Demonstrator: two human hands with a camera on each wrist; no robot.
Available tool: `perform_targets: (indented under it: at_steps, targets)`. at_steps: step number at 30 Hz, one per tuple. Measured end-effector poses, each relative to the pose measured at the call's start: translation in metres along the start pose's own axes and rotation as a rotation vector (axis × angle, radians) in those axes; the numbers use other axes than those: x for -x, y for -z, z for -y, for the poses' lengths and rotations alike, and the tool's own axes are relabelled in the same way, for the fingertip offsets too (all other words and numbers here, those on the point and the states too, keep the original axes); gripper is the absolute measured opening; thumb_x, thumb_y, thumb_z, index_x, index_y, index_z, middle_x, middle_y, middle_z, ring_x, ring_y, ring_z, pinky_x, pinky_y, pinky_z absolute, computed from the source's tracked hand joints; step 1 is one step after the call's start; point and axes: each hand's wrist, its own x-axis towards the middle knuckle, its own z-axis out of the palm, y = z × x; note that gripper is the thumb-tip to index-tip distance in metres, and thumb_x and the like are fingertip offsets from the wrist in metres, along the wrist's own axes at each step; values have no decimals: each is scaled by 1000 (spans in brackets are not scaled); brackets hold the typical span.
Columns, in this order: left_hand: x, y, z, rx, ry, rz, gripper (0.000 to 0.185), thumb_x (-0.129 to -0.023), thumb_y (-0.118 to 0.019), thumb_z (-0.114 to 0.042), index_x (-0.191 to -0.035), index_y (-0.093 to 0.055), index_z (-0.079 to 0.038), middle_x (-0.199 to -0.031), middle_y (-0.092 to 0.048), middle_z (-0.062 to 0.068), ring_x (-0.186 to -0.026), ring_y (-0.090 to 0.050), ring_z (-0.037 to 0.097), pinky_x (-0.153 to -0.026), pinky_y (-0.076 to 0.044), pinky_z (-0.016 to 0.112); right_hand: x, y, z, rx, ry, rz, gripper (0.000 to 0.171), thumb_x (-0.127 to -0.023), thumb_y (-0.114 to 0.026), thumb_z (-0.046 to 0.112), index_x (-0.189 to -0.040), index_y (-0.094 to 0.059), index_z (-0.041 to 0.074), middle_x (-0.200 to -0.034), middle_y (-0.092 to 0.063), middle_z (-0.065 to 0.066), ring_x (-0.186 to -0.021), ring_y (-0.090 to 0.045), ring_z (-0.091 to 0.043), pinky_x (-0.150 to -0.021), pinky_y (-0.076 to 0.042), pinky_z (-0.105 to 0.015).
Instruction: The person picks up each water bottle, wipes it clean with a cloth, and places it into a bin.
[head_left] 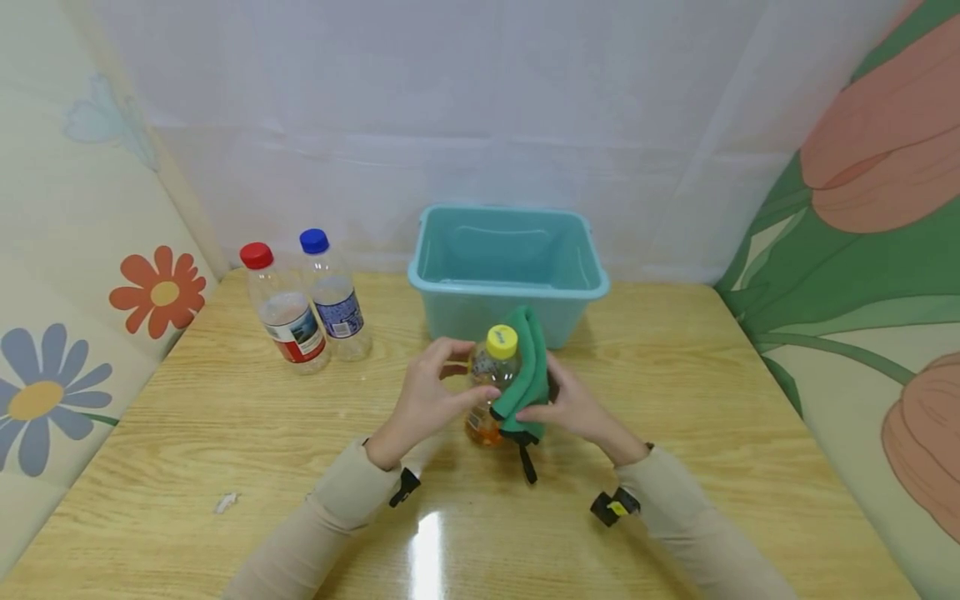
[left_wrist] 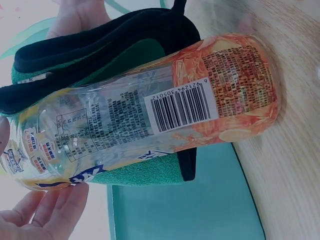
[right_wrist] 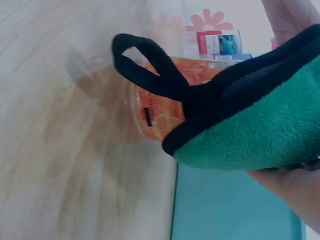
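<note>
Head view: your table (head_left: 225, 433), teal tub (head_left: 510, 267) behind, two bottles far left. Yellow-capped bottle (head_left: 491, 387) stands at centre; orange label, barcode, writing illegible. Left hand (head_left: 427, 396) grips it; right hand (head_left: 570, 408) presses green cloth (head_left: 525, 375) against it.

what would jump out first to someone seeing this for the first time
Most striking is the yellow-capped bottle standing at the middle of the wooden table, gripped by the left hand while the right hand presses a green cloth with black trim against its side. Right behind it sits an empty teal tub. At the back left stand a red-capped bottle and a blue-capped bottle, side by side.
</note>
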Motion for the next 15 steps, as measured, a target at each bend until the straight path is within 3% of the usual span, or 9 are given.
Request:
perform_targets:
  at_steps: [7, 15]
  targets:
    - [0, 0, 0, 4, 12, 5, 53, -65, -81, -9, -108, -54, 6, -102, -57, 15, -94, -57, 24, -77, -54, 30, 2, -1, -8, 31, -5, -16, 84, -69, -75, -2, -139, -29, 2, -131, -44, -19, -116, -45, -32, -99, -40, -42]
    - [0, 0, 0, -2, 25, 11, 51, -68, -80, -9, -109, -54, 7, -102, -57, 18, -95, -57, 28, -77, -54, 29, 6, -6, -20, 188, -65, 13, 59, -71, -77, 7, -123, -48, 3, -118, -57, -13, -107, -54, -26, -94, -45, -39]
